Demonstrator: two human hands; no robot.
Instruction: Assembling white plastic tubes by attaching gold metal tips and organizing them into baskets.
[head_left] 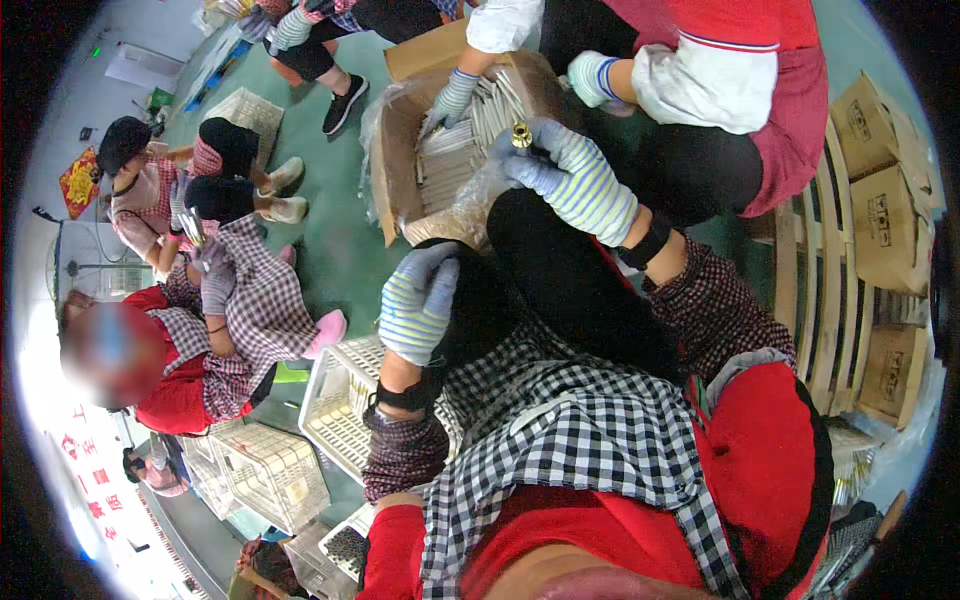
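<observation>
A small gold-coloured tubular piece (pixel 521 136), its round open end facing up, is gripped between the thumb and fingers of my right hand (pixel 580 185). That hand wears a striped glove with grey fingertips and is raised above my right knee, beside the box. My left hand (pixel 416 305), in a matching glove, rests by my left knee with its fingers loosely bent; nothing shows between them. Just beyond my hands, an opened cardboard box (pixel 393 170) holds many slim white tubes (pixel 440 175), with clear plastic around it.
A white plastic crate (pixel 335 425) with thin pieces inside stands at my left. Across the box, a co-worker's gloved hand (pixel 455 98) reaches into the tubes. Other people sit at left near more crates (pixel 275 470). Wooden pallets (pixel 815 290) and cartons (pixel 890 200) stand at right.
</observation>
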